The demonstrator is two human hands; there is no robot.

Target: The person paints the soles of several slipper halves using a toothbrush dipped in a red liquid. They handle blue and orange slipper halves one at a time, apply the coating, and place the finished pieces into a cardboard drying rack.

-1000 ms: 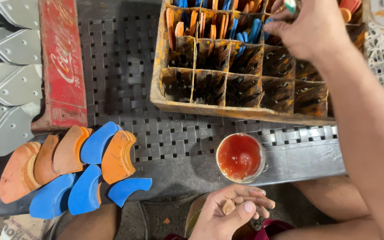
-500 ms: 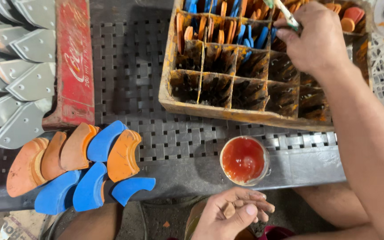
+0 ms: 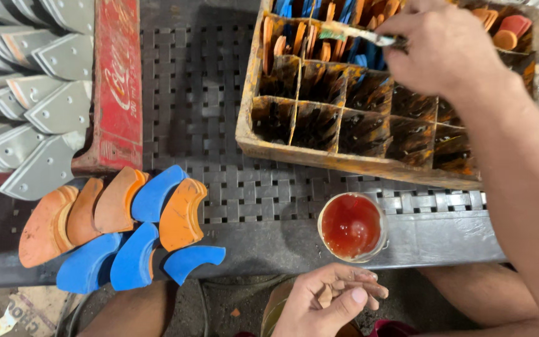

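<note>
My right hand [image 3: 447, 53] is raised over a paint-stained wooden crate [image 3: 344, 156] with many compartments and grips a paint brush [image 3: 357, 34] that points left over the crate's back rows, where blue and orange pieces stand on edge. My left hand [image 3: 332, 299] rests low near my lap with its fingers curled loosely around a small pale piece. A small cup of red-orange paint [image 3: 352, 226] stands on the metal bench just above my left hand.
Curved orange pieces [image 3: 113, 203] and blue pieces [image 3: 135, 256] lie overlapped at the bench's front left. Grey metal plates [image 3: 38, 93] are stacked at the far left beside a red painted board [image 3: 114, 87]. The bench top is perforated metal [image 3: 201, 100].
My right hand has drawn back from the crate's far corner toward its middle rows, and the brush now points left. My left hand has stayed near my lap. The view has shifted closer.
</note>
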